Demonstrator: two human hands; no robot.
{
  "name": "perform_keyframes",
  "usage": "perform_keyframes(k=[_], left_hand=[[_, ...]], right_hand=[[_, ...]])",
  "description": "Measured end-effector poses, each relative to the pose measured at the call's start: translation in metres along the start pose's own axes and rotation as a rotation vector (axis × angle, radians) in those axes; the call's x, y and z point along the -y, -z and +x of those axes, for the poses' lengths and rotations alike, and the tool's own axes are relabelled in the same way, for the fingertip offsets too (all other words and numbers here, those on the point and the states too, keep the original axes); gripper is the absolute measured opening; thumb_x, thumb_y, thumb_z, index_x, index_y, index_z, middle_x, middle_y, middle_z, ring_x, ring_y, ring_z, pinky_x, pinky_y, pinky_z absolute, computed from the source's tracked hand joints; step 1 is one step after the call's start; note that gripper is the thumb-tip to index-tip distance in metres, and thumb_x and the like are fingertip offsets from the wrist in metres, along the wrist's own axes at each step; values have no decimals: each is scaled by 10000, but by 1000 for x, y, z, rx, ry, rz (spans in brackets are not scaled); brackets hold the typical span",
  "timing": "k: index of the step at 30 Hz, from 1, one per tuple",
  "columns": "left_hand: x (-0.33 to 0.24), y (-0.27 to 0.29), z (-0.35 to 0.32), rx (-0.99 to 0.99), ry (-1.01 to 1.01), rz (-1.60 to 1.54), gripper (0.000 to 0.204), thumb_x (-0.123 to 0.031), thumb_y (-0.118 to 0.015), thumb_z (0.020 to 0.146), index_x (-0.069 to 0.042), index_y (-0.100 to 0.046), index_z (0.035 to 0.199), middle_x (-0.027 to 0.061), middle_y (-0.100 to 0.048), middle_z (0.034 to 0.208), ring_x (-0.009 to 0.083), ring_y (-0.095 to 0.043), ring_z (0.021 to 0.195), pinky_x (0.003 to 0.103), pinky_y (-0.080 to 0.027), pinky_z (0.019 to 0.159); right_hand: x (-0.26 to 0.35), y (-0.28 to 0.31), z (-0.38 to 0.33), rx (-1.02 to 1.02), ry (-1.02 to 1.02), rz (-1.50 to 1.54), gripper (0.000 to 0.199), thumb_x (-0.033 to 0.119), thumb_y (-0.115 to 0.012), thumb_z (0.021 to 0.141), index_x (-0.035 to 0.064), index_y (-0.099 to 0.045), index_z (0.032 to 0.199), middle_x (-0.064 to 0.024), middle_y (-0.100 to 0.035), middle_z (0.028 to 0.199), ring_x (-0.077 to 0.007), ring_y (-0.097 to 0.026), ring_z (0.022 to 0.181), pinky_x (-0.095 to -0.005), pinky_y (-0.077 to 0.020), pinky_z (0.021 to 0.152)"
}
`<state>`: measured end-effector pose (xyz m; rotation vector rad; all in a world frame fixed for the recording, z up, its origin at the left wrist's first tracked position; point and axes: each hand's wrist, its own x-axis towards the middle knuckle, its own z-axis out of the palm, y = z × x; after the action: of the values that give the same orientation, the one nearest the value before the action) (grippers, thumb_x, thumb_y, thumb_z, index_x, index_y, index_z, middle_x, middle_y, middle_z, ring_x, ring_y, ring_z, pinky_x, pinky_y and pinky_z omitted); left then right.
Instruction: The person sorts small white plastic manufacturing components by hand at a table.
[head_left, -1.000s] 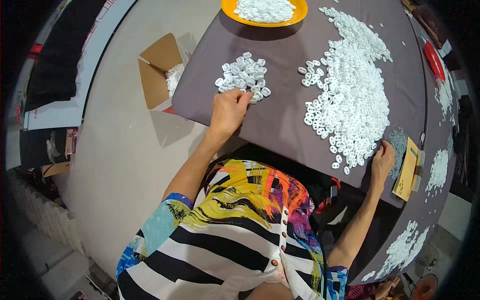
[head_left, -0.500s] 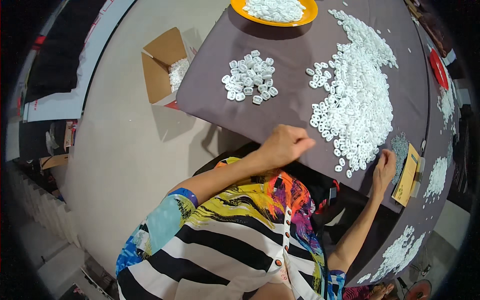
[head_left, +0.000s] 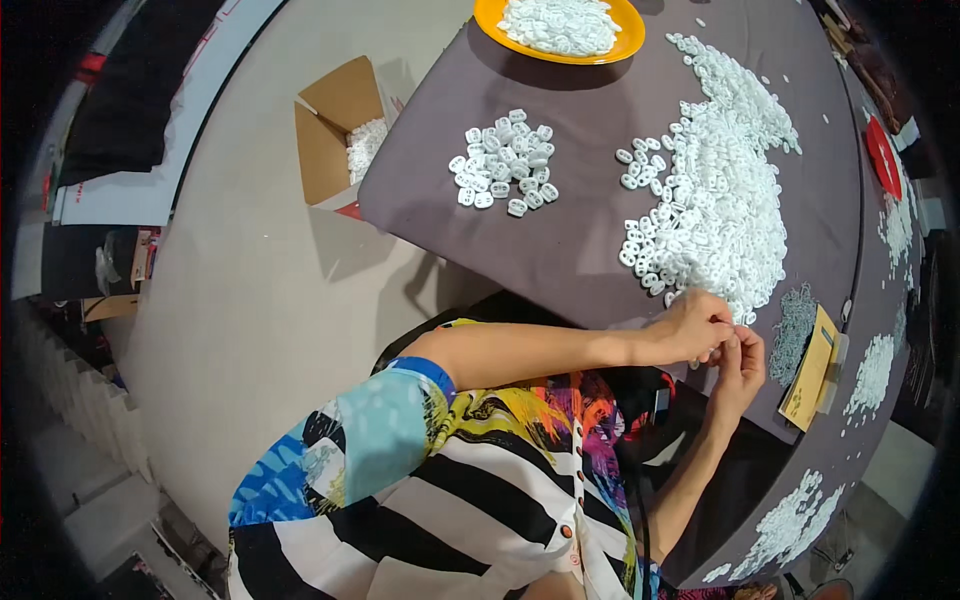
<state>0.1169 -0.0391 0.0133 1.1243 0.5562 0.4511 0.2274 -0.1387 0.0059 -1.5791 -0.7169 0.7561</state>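
My left hand (head_left: 690, 328) reaches across to the near edge of a big heap of small white oval plastic pieces with holes (head_left: 725, 200). Its fingertips are pinched and meet those of my right hand (head_left: 738, 372), also pinched. Whatever sits between the fingertips is too small and covered to make out. To the right of my hands lies a pile of tiny grey-blue pieces (head_left: 795, 335), thin like bits of wire. A smaller cluster of thicker white pieces (head_left: 505, 160) rests farther left on the cloth.
On the grey-brown tablecloth (head_left: 590, 250), an orange-yellow plate (head_left: 488, 28) of white pieces stands at the far side. A yellow card (head_left: 812, 370) lies by the right edge. Beyond it are more white pieces (head_left: 870, 375) and a red object (head_left: 882, 158). An open cardboard box (head_left: 325, 150) stands on the floor, left.
My left hand has swung right, from the table's front edge to my right hand. My right hand has come left from beside the grey-blue pile, and the fingertips now meet.
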Motion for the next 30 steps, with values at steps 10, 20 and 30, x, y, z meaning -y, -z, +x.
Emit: perform_keyframes(k=[10, 20, 30], left_hand=[[39, -50, 45, -228, -336, 484, 185, -137, -486, 760, 25, -516, 676, 226, -550, 673, 376, -554, 674, 434, -436, 615], [56, -70, 75, -179, -195, 310, 184, -119, -501, 710, 59, -541, 688, 261, -550, 738, 391, -551, 733, 438, -446, 654], [56, -82, 82, -256, -189, 318, 216, -157, -489, 770, 44, -563, 745, 218, -583, 728, 341, -575, 718, 419, -454, 654]], right_hand=[[-30, 37, 25, -184, 1, 169, 174, 200, -496, 897, 30, -507, 933, -5, -531, 806, -60, -498, 720, -178, -409, 628], [-37, 60, 39, -180, 26, 70, 183, 214, -488, 904, 36, -521, 875, 14, -526, 739, -26, -449, 625, -163, -363, 541], [-38, 60, 48, -255, 60, 123, 155, 185, -506, 894, 33, -510, 858, -15, -551, 783, -68, -504, 689, -206, -435, 623]])
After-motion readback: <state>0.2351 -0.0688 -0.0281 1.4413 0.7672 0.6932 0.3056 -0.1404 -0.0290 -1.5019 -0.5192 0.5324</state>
